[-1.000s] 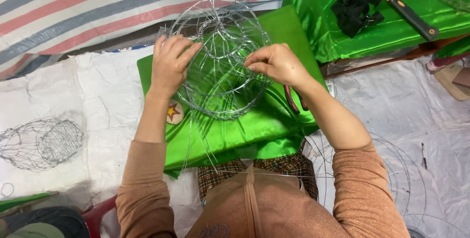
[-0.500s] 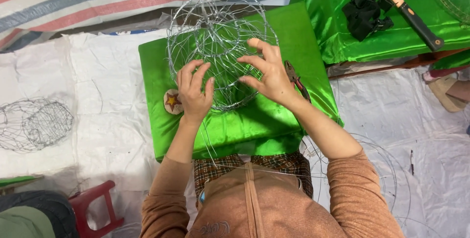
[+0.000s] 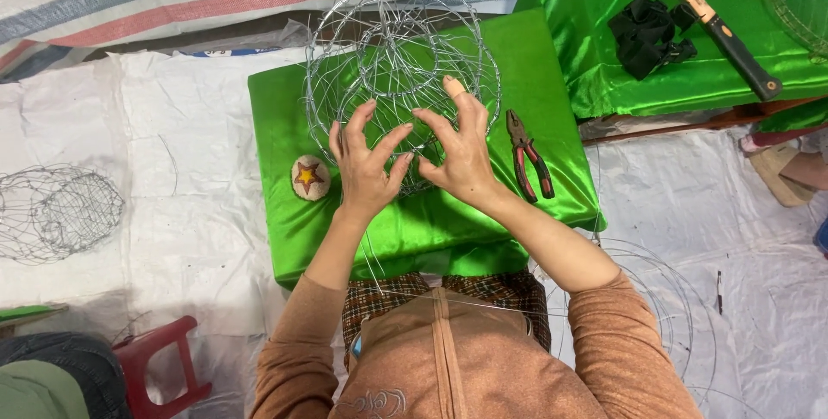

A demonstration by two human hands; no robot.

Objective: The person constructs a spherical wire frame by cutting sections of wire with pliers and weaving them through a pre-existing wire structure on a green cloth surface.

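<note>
A round wire frame (image 3: 397,48), shaped like a cage of thin silver wires, stands on a green satin-covered block (image 3: 285,117) in front of me. My left hand (image 3: 364,165) and my right hand (image 3: 461,147) press side by side against the near side of the frame, fingers spread and hooked among its wires. Loose wire ends trail down past my left forearm. Red-handled pliers (image 3: 528,153) lie on the block just right of my right hand. A small round disc with a yellow star (image 3: 309,178) lies left of my left hand.
A second green-covered surface (image 3: 595,48) at the upper right holds a hammer (image 3: 716,22) and black cloth (image 3: 649,33). Another wire cage (image 3: 53,212) lies on white sheeting at the left. A red stool (image 3: 164,367) stands at lower left. Wire hoops (image 3: 673,315) lie at my right.
Both hands have slid from the frame's outer sides to its near middle, ending close together. The view has shifted, so the frame sits higher and more centred.
</note>
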